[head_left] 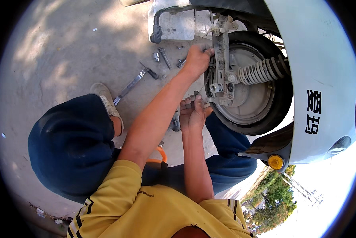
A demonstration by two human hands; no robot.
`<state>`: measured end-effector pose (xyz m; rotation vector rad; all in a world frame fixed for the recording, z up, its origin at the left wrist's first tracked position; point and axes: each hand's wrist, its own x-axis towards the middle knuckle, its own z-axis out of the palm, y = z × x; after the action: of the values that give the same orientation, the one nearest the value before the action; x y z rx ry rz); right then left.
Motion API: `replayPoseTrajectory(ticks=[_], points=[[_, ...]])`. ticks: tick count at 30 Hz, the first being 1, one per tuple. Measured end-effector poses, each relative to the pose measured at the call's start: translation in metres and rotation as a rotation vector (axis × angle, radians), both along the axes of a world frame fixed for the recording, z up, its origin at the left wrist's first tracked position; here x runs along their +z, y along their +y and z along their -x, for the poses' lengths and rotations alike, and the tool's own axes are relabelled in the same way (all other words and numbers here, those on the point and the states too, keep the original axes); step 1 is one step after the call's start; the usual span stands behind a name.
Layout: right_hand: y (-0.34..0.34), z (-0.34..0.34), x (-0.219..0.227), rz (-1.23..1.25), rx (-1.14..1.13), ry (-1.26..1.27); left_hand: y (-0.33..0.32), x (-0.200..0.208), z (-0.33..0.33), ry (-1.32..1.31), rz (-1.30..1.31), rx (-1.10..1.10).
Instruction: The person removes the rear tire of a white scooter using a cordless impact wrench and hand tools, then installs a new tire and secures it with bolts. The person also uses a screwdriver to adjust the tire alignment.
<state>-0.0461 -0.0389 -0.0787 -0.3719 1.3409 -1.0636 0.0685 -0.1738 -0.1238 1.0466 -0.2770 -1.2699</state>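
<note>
Black-tyred wheel (249,98) is flanked at left by left hand (197,62), far, and right hand (192,114), near; both curled, grips can't be told.

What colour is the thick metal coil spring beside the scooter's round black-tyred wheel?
The coil spring is pale greyish-white, showing best in the head view.

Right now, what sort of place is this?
Probably an outdoor, makeshift repair spot: hand tools loose on the ground beside a scooter wheel, with a tree against bright sky.
</note>
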Motion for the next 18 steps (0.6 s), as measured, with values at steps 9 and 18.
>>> replayPoseTrajectory(ticks=[9, 18], points=[[-0.01, -0.005, -0.024, 0.119, -0.208, -0.098, 0.01, 0.016, -0.008, -0.132, 0.045, 0.118], [-0.007, -0.032, -0.022, 0.127, -0.226, -0.144, -0.006, 0.007, -0.008, -0.028, 0.095, 0.129]])
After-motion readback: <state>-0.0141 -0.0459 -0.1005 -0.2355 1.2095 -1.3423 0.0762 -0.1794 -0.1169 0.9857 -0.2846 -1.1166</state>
